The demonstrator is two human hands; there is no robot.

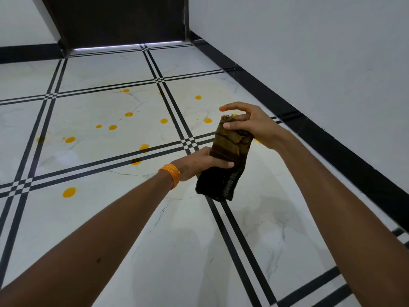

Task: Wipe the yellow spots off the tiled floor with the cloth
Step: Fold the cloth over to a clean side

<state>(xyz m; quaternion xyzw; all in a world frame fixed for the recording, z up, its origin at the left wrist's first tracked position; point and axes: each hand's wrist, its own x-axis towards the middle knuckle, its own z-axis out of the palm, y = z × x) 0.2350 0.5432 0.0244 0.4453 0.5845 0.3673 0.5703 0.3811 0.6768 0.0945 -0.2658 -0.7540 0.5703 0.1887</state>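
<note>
A folded dark brown cloth (225,165) is held upright in the air between both hands. My left hand (199,163), with an orange thread band at the wrist, grips its middle from the left. My right hand (247,125) pinches its frayed top end from the right. Below and beyond the hands lies a white marble tiled floor (93,120) with black double lines. Several yellow spots (69,192) are scattered over it, most on the middle tile, such as one yellow spot (128,114) farther off and another yellow spot (207,120) just left of my right hand.
A white wall (309,52) with a black skirting (332,138) runs along the right side. A dark door (119,18) stands at the far end, with light showing under it. Another white wall with black skirting is at the far left.
</note>
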